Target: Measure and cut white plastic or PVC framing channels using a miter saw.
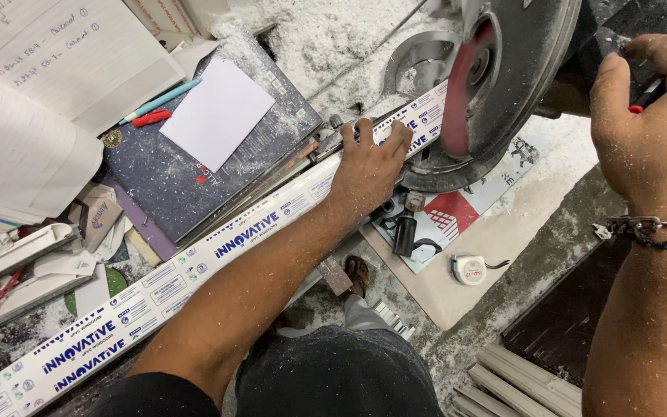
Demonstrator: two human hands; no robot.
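A long white plastic profile [194,262] with blue printing runs diagonally from the lower left up to a mitre saw. My left hand [368,158] presses flat on the profile just left of the spinning, blurred red blade [465,85]. My right hand [646,116] grips the saw's black and red handle [650,93] at the upper right. A chain bracelet sits on that wrist. The dark blade guard [530,54] covers most of the blade.
White shavings [333,38] cover the saw bed. A dark book with a white sheet [218,112], pens and paper pads lie at the left. A white tape measure [470,269] lies on the floor. Profile offcuts [519,382] sit at the lower right.
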